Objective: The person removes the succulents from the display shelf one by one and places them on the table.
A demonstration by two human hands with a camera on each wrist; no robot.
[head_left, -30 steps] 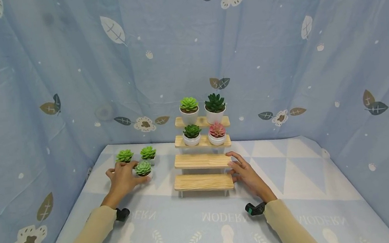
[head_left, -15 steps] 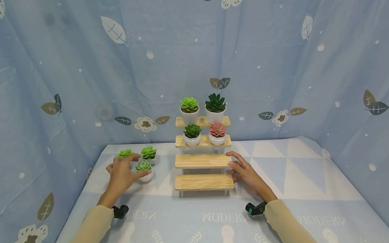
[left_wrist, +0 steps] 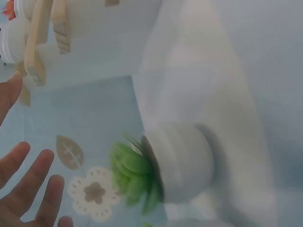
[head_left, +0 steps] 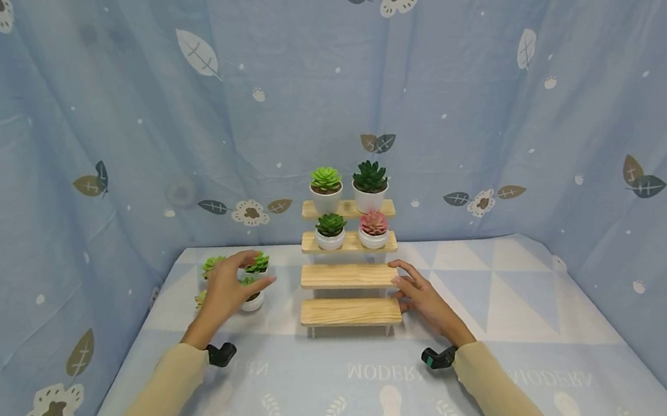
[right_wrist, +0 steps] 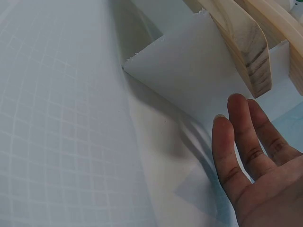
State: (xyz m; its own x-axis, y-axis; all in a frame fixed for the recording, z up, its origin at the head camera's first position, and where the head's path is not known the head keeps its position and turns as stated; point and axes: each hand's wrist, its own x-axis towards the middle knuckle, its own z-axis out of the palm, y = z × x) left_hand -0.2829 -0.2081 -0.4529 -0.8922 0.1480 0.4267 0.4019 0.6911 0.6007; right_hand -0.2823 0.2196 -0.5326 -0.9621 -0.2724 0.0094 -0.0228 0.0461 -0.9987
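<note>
My left hand [head_left: 225, 294] hovers over a group of small potted succulents on the left, its thumb and fingers spread with nothing between them. Beneath its thumb sits a green succulent in a white pot [head_left: 253, 303]; another bright green succulent [head_left: 258, 264] is just behind. Two more, a back-left succulent [head_left: 211, 265] and a pale succulent [head_left: 200, 298], are partly hidden by the hand. The left wrist view shows a white pot [left_wrist: 182, 161] apart from the fingers. At the right end of the wooden stepped stand [head_left: 348, 275], my right hand [head_left: 426, 301] rests its loosely bent fingers alongside the planks.
On the stand's top step are a light green succulent [head_left: 326, 191] and a dark green succulent [head_left: 370, 186]. The step below bears another dark green succulent [head_left: 330, 231] and a pink succulent [head_left: 373, 229]. Blue patterned curtains [head_left: 271, 104] enclose the cloth-covered table [head_left: 474, 288].
My left hand has shifted right across the small succulents, its fingers spreading wider and uncovering a pale one at the left. The right hand and stand have stayed in place.
</note>
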